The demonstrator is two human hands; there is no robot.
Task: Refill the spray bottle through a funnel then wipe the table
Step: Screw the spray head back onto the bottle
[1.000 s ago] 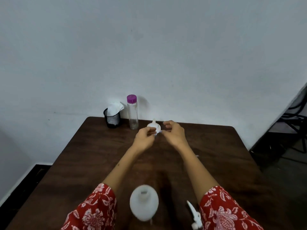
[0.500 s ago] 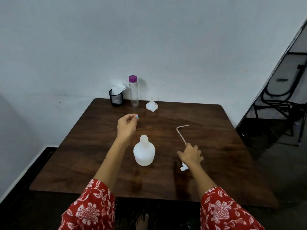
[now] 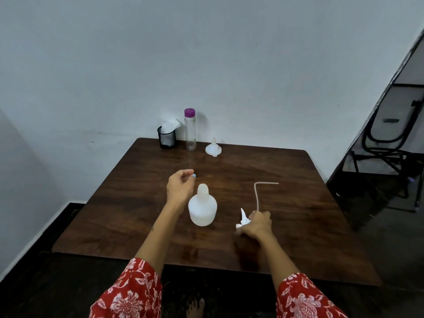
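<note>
White spray bottle (image 3: pixel 202 206) upright mid-table, neck open, no readable label. Left hand (image 3: pixel 180 188) just beside neck, fingers curled loosely, holding nothing visible. Right hand (image 3: pixel 257 224) closed around trigger sprayer head (image 3: pixel 243 219) on dark wooden table (image 3: pixel 298 203); bent dip tube (image 3: pixel 258 191) extends away. Funnel (image 3: pixel 213 148) inverted at far edge beside purple-capped water bottle (image 3: pixel 190 129); small tag on funnel illegible. Mesh cup with tissues (image 3: pixel 167 136) left.

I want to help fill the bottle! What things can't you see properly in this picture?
All in the head view:
- Spray head: the right hand covers most of it.
- Left hand: its curled fingers hide anything they might pinch.
- Clear bottle: too far to tell its liquid level.
- White bottle: cloudy plastic hides how full it is.
- Funnel: label too small to read.
</note>
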